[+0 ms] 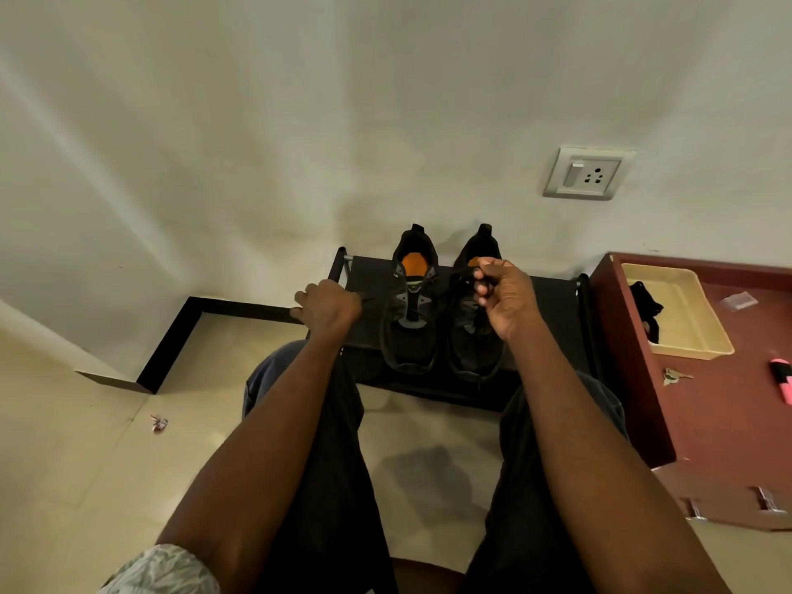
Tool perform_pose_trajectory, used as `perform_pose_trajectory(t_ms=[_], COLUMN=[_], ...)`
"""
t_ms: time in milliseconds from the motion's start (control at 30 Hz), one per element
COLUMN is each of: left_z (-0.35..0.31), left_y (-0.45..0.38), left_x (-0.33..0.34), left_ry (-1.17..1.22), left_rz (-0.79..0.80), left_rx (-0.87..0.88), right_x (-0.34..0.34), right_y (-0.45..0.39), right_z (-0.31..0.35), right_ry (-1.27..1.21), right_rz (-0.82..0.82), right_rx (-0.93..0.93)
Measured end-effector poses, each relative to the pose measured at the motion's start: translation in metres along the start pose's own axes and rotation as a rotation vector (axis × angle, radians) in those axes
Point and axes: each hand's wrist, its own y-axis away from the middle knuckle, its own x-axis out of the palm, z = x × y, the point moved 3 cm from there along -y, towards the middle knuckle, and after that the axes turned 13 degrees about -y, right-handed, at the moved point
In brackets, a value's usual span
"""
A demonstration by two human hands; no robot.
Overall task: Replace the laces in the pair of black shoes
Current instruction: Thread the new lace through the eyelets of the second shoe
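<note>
Forearms reach forward from the bottom of the view, above the person's knees in dark trousers (pixel 330 486) and the beige tiled floor (pixel 85 465). The left hand (pixel 328 304) is curled closed at the left edge of the low black shoe rack (pixel 553 306); a thin dark lace (pixel 373 298) runs from this fist toward the left shoe (pixel 409 319), so the hand seems to grip the lace end, though the end itself is hidden inside the fingers. The right hand (pixel 503 293) is held above the right shoe (pixel 473 345), with thumb and fingers pinched together on the other part of the lace near the shoe's opening. Both black shoes stand side by side on top of the rack, toes toward the person, heels toward the wall, orange insoles showing. To the right stands a dark red cabinet (pixel 728 422) with a cream tray (pixel 690 319), some keys (pixel 673 375) and a pink marker (pixel 782 377) on it. Something black lies over the tray's left rim; I cannot tell what it is. Farther back, a white socket plate (pixel 587 172) is on the pale wall (pixel 300 100).
</note>
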Motion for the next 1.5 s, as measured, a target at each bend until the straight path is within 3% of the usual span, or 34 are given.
perform_pose_trajectory(t_ms=[67, 133, 167, 233, 267, 333, 600, 667, 733, 800, 867, 933, 1000, 1067, 1133, 1267, 1400, 1500], left_z=[0.003, -0.007, -0.015, -0.033, -0.039, -0.046, -0.040, -0.031, -0.019, -0.006, -0.003, -0.011, -0.027, -0.042, -0.049, -0.051, -0.047, -0.050], left_y=[0.003, 0.005, 0.005, 0.011, 0.017, 0.026, 0.016, 0.008, -0.001, -0.007, -0.009, -0.006, -0.001, 0.010, 0.017, 0.015, 0.007, 0.003], left_x=[0.001, -0.001, -0.001, 0.003, 0.004, 0.006, 0.006, 0.002, -0.004, -0.005, -0.004, -0.004, 0.000, 0.007, 0.012, 0.016, 0.021, 0.024], left_ry=[-0.154, -0.041, 0.179, 0.676, 0.789, 0.786, 0.797, 0.685, 0.433, 0.208, 0.053, 0.035, 0.307, 0.580, 0.657, 0.666, 0.512, 0.518], left_rz=[-0.076, -0.115, -0.039, 0.320, 0.465, 0.556, 0.505, 0.345, 0.093, -0.060, -0.153, -0.233, -0.094, 0.229, 0.385, 0.324, 0.130, 0.189], left_rx=[0.065, 0.219, 0.306, 0.444, 0.500, 0.578, 0.479, 0.388, 0.257, 0.113, 0.130, 0.257, 0.421, 0.535, 0.597, 0.583, 0.491, 0.520], right_x=[-0.004, 0.000, 0.004, 0.012, 0.016, 0.024, 0.024, 0.016, 0.005, -0.004, -0.004, 0.004, 0.013, 0.021, 0.026, 0.028, 0.023, 0.022], right_y=[0.001, 0.005, 0.007, 0.012, 0.014, 0.016, 0.014, 0.009, 0.002, -0.002, -0.002, 0.001, 0.005, 0.010, 0.013, 0.008, -0.001, -0.001], right_z=[0.001, -0.002, -0.005, -0.015, -0.021, -0.031, -0.025, -0.017, -0.010, -0.007, -0.011, -0.019, -0.027, -0.034, -0.042, -0.046, -0.046, -0.047], right_ry=[0.102, 0.273, 0.375, 0.531, 0.567, 0.585, 0.527, 0.521, 0.525, 0.544, 0.580, 0.599, 0.569, 0.539, 0.555, 0.577, 0.509, 0.540], right_rz=[-0.011, 0.032, 0.071, 0.175, 0.226, 0.296, 0.240, 0.170, 0.069, -0.016, -0.020, 0.040, 0.121, 0.201, 0.242, 0.182, 0.157, 0.118], right_rx=[-0.010, -0.007, -0.002, 0.016, 0.025, 0.033, -0.005, -0.017, -0.033, -0.036, -0.022, -0.002, -0.001, -0.024, -0.048, -0.067, 0.055, 0.085])
